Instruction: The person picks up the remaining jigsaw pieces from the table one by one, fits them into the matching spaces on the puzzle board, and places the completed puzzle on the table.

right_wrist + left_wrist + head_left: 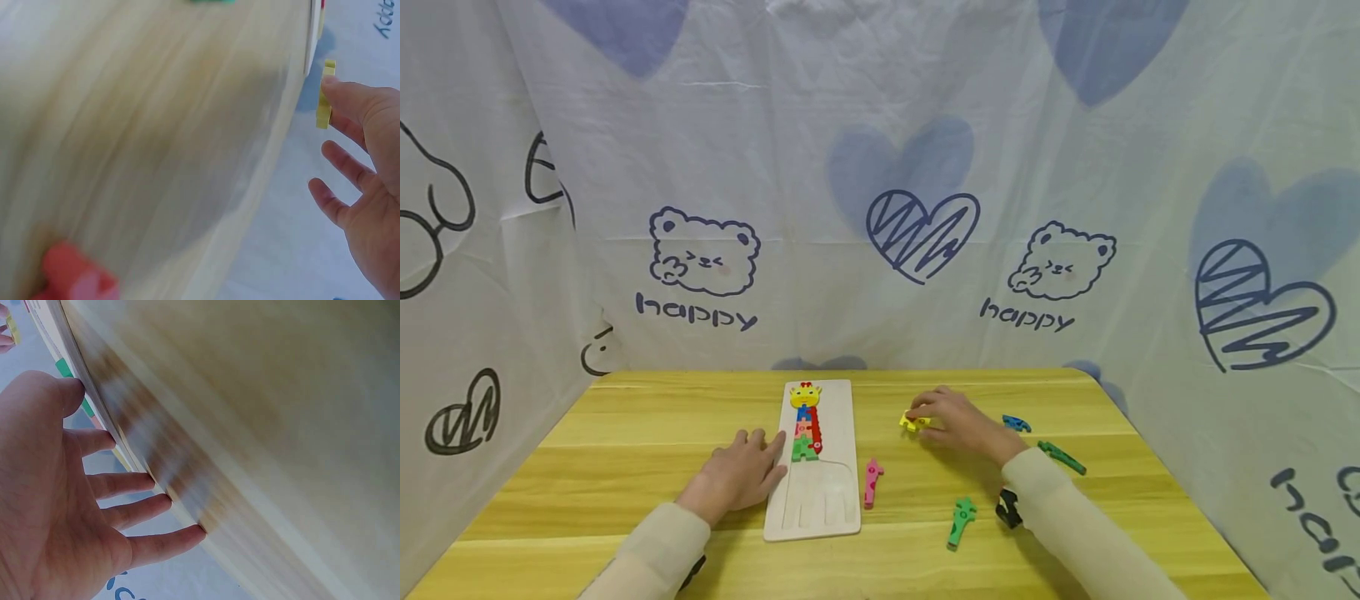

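A pale wooden puzzle board (838,417) lies on the table, with a giraffe's yellow head (805,397) and several coloured neck pieces set in its upper part; its lower recess shows bare wood. My left hand (737,471) rests at the board's left side, its fingers extended and the fingertips touching the edge in the left wrist view. To the right of the board, my right hand (958,423) pinches a yellow puzzle piece (324,106) between thumb and index finger. The other fingers of that hand are spread away from the piece, which looks lifted off the table.
A pink piece (871,483) and a light green piece (960,523) lie right of the board. Near my right forearm are a blue piece (1017,423) and a dark green piece (1062,457). A printed cloth (805,150) hangs behind the wooden table (647,417).
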A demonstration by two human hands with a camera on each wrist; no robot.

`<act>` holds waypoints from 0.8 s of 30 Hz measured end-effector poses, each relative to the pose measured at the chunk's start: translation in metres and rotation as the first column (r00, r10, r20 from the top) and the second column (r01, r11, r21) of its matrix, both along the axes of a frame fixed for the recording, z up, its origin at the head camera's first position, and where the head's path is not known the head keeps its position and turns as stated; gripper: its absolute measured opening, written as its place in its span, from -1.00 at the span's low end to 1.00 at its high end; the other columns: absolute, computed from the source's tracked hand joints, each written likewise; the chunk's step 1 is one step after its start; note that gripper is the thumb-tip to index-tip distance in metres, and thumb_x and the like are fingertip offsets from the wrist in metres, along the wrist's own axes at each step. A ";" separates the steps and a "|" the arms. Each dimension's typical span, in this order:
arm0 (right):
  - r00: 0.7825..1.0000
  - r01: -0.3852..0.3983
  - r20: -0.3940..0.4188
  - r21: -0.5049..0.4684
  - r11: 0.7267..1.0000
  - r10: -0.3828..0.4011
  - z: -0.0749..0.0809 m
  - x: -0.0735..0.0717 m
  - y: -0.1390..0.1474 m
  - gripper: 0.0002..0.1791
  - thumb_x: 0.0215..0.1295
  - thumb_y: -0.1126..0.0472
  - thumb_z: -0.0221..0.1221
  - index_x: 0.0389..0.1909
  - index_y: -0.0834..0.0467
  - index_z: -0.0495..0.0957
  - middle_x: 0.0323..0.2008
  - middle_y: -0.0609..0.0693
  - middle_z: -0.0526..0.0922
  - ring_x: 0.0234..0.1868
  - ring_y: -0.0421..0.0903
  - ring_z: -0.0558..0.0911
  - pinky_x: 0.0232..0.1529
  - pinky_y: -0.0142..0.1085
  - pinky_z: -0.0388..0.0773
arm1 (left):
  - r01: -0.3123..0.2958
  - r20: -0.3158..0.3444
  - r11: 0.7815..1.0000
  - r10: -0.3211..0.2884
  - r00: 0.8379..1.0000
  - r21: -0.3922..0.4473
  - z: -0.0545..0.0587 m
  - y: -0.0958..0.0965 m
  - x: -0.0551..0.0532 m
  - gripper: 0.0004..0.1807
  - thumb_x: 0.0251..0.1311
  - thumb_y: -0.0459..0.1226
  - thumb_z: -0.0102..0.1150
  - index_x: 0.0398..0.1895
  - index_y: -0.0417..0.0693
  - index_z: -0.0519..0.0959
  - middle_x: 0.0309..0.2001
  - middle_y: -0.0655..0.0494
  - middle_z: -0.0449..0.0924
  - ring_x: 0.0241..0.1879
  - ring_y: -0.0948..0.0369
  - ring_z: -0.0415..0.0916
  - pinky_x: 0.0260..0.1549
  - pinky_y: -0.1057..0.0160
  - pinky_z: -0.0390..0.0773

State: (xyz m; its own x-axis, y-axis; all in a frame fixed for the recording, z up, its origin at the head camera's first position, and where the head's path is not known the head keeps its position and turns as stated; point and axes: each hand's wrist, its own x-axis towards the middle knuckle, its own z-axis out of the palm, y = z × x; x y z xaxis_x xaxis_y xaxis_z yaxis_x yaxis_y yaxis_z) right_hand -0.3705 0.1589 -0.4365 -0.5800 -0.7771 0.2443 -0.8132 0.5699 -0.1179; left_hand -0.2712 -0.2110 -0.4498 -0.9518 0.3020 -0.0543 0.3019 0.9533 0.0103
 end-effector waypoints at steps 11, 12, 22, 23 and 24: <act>0.996 -0.075 -0.039 0.016 0.997 0.076 0.005 0.009 -0.030 -0.64 0.34 0.19 0.36 0.15 0.09 0.71 0.14 0.04 0.70 0.15 0.04 0.59 0.19 -0.04 0.57 | -0.001 0.006 1.000 0.001 1.000 0.004 -0.002 0.001 0.001 -0.35 0.54 0.03 -0.02 0.52 -0.17 0.34 0.36 -0.38 0.40 0.29 -0.33 0.39 0.00 -0.43 0.59; 0.996 -0.080 -0.042 0.022 0.997 0.081 0.005 0.009 -0.032 -0.64 0.35 0.18 0.36 0.15 0.08 0.71 0.14 0.03 0.70 0.15 0.03 0.59 0.19 -0.05 0.57 | -0.001 0.006 1.000 0.001 1.000 0.002 -0.003 0.001 0.002 -0.35 0.54 0.03 -0.03 0.52 -0.17 0.33 0.36 -0.38 0.40 0.29 -0.33 0.39 0.01 -0.43 0.59; 0.993 -0.112 -0.049 0.003 0.994 0.112 0.010 0.018 -0.051 -0.63 0.36 0.19 0.34 0.17 0.11 0.69 0.16 0.07 0.70 0.20 0.07 0.59 0.25 0.00 0.54 | 0.010 -0.004 1.000 -0.010 1.000 0.004 0.000 0.000 0.002 -0.34 0.55 0.03 -0.03 0.52 -0.19 0.34 0.35 -0.38 0.40 0.29 -0.34 0.39 0.01 -0.42 0.60; 0.993 -0.111 -0.045 -0.002 0.994 0.111 0.010 0.019 -0.052 -0.63 0.37 0.18 0.34 0.17 0.11 0.69 0.16 0.07 0.70 0.20 0.07 0.59 0.25 0.00 0.53 | 0.011 -0.002 1.000 -0.011 1.000 0.005 0.001 0.000 0.001 -0.35 0.55 0.03 -0.03 0.52 -0.19 0.34 0.35 -0.38 0.40 0.30 -0.34 0.39 0.02 -0.42 0.59; 0.994 -0.108 -0.035 -0.009 0.994 0.108 0.010 0.020 -0.053 -0.63 0.37 0.18 0.34 0.17 0.12 0.69 0.16 0.07 0.70 0.20 0.07 0.58 0.26 0.00 0.53 | 0.012 -0.001 1.000 -0.012 1.000 0.005 0.001 0.000 0.001 -0.35 0.55 0.03 -0.03 0.52 -0.19 0.33 0.36 -0.38 0.40 0.30 -0.35 0.39 0.02 -0.42 0.59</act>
